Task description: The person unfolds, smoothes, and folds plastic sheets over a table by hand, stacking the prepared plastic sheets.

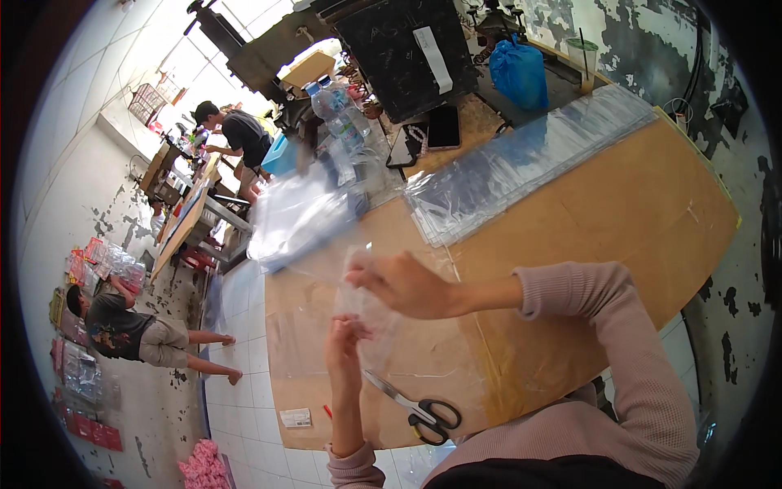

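Between my hands, over the brown-covered table, is a thin clear plastic sheet (376, 322), hard to make out against the brown; I cannot tell whether it is a bag. My right hand (407, 285) is closed on its upper part, its fingers blurred. Below it, my left hand (349, 336) has its fingers bent and pinched at the lower left edge of the plastic. Scissors (407, 401) with black handles lie just right of my left forearm, blades pointing up and left.
A stack of clear plastic sheets (301, 213) lies at the table's far left edge, and a long stack (529, 167) runs along the back. Behind stand water bottles (334, 110), phones (444, 128), a blue bag (519, 75) and a black box (399, 57). Two people are off left.
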Demonstrator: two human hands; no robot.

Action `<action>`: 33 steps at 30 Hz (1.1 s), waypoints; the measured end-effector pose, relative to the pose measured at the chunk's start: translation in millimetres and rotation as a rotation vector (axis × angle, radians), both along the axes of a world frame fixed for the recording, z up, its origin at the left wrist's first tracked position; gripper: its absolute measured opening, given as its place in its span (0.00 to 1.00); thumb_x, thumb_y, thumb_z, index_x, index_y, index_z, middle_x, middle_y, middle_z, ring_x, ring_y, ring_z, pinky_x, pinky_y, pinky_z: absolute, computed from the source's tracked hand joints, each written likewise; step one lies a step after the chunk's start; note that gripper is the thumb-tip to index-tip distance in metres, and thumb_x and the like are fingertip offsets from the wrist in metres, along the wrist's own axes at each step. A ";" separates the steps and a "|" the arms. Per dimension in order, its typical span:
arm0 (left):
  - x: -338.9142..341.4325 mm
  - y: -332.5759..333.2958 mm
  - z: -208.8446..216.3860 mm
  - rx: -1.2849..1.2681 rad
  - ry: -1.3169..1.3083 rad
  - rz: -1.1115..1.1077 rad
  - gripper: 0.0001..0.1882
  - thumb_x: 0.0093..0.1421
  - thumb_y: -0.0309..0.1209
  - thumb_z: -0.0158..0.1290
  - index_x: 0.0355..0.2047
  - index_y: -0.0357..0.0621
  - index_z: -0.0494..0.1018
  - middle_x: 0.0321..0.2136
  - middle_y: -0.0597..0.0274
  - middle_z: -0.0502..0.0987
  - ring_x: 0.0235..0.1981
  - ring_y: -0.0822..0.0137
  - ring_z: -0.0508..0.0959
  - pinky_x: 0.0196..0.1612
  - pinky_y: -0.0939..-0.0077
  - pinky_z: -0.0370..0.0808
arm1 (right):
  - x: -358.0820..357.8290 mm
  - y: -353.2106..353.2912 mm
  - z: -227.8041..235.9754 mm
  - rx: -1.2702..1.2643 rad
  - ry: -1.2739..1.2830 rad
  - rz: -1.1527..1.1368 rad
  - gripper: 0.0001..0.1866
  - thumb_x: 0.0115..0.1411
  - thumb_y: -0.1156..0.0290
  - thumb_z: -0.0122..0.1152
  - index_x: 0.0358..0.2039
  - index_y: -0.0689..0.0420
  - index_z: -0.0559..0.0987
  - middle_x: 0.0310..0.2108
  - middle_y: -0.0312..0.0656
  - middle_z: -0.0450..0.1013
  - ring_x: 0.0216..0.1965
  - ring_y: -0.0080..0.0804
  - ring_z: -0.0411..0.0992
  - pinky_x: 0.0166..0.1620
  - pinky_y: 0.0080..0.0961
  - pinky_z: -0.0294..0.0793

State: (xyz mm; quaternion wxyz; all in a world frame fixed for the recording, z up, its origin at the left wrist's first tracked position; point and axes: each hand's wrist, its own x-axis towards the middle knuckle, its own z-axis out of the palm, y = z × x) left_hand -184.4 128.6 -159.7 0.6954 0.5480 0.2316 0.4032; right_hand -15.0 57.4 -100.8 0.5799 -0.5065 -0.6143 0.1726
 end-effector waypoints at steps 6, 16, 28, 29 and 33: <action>15.7 -12.2 1.5 0.372 0.474 -0.266 0.05 0.53 0.20 0.46 0.31 0.33 0.65 0.21 0.58 0.74 0.26 0.71 0.73 0.31 0.81 0.69 | 37.4 -30.5 -32.7 0.021 0.034 0.055 0.13 0.58 0.64 0.44 0.24 0.61 0.68 0.15 0.44 0.63 0.16 0.31 0.59 0.23 0.27 0.60; 55.1 -36.3 -21.3 0.408 0.553 -0.446 0.18 0.52 0.25 0.49 0.44 0.36 0.64 0.28 0.58 0.76 0.32 0.74 0.74 0.36 0.79 0.70 | 100.7 -121.3 -43.1 -0.375 0.026 0.165 0.14 0.54 0.59 0.52 0.23 0.57 0.73 0.13 0.30 0.61 0.17 0.16 0.57 0.20 0.17 0.56; 35.0 -90.3 -63.4 0.196 0.119 -0.707 0.09 0.49 0.30 0.48 0.32 0.44 0.71 0.22 0.61 0.71 0.23 0.68 0.70 0.26 0.76 0.65 | 126.7 -141.6 -77.6 -0.617 -0.207 0.336 0.17 0.52 0.53 0.54 0.24 0.55 0.74 0.12 0.31 0.63 0.16 0.18 0.59 0.20 0.21 0.59; 29.2 -87.5 -63.5 0.208 0.113 -0.700 0.09 0.48 0.30 0.49 0.31 0.44 0.71 0.21 0.62 0.70 0.22 0.68 0.70 0.25 0.77 0.65 | 135.1 -141.0 -82.2 -0.392 0.065 0.352 0.16 0.51 0.54 0.55 0.24 0.56 0.75 0.13 0.32 0.65 0.16 0.18 0.60 0.20 0.21 0.60; 12.6 -54.1 -51.8 0.380 0.062 -0.679 0.07 0.46 0.28 0.50 0.28 0.48 0.71 0.18 0.65 0.67 0.18 0.70 0.68 0.19 0.79 0.62 | 188.7 -169.4 -80.2 -0.507 0.039 -0.110 0.16 0.44 0.58 0.64 0.22 0.58 0.76 0.18 0.35 0.72 0.20 0.19 0.68 0.24 0.16 0.66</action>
